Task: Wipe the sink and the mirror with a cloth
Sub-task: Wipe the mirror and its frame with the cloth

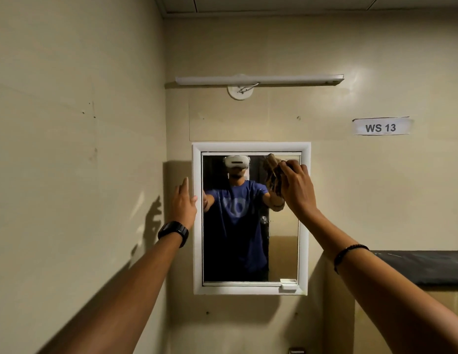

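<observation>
Cloth at the upper right of a wall mirror.
Right hand [297, 186], grip clamped on a brown cloth [273, 175], presses it to the mirror [283, 251]; left hand [183, 203], fingers apart, rests against the white frame [197, 251].

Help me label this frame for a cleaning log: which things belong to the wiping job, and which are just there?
Part of the job:
white-framed rectangular wall mirror
crumpled brown cloth, pressed to the glass at top right
right hand, holding the cloth
left hand, open against the frame's left edge

Just there:
white tube light above
paper label reading WS 13
black ledge at right
</observation>
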